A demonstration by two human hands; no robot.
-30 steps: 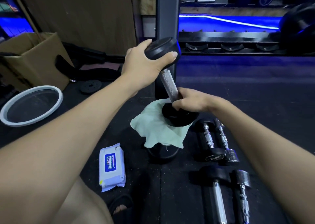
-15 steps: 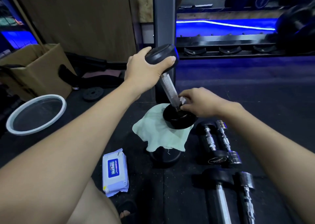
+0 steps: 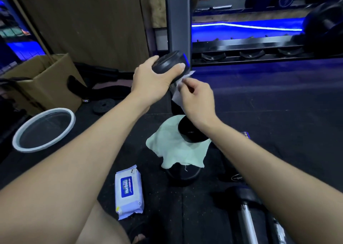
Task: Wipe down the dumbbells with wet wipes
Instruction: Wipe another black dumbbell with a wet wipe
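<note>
— While the left hand (image 3: 152,82) grips the dumbbell (image 3: 169,65) by its round rubber top, where's the wipe (image 3: 181,87)?
— Pinched in right-hand (image 3: 196,99) fingers against the handle, higher than before; the lower head rests on pale green cloth (image 3: 174,149).

Upright black dumbbell (image 3: 171,65) on green cloth, white wipe (image 3: 179,89) around handle

Dark rubber floor (image 3: 278,113) all over, lit by a blue light strip (image 3: 246,26). Wood panelling (image 3: 89,20) is seen behind a cardboard box (image 3: 42,80). A grey steel post (image 3: 178,17) is planted mid-frame.
</note>
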